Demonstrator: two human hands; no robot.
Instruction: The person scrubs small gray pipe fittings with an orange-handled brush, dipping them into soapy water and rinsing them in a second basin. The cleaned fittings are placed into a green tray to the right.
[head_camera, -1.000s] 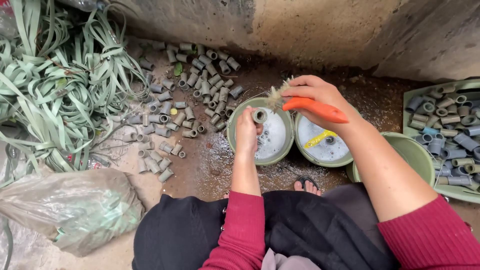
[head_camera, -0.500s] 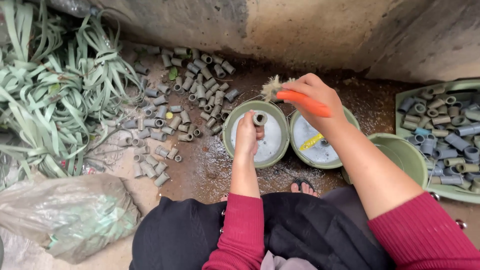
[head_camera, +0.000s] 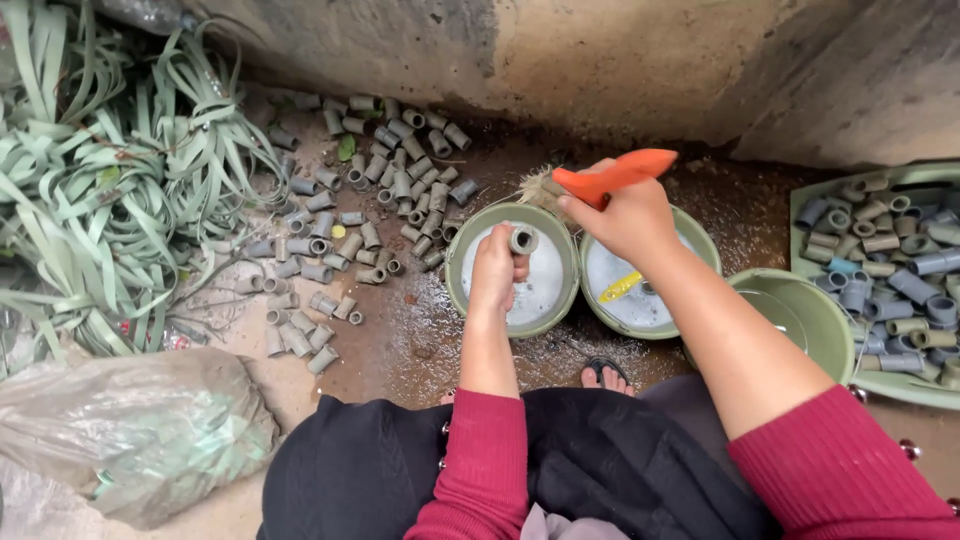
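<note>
While the left hand (head_camera: 495, 272) grips a short grey tube (head_camera: 522, 240) over the left green bucket (head_camera: 462, 240), the tube's open end faces up toward the camera — its long axis near vertical. Closed around an orange-handled brush (head_camera: 610, 177), the right hand (head_camera: 628, 218) holds it with the handle running up to the right and the bristles toward the tube, just apart from it. A second bucket (head_camera: 705, 240) touches the first; loose grey tubes (head_camera: 370, 200) lie left on wet ground.
</note>
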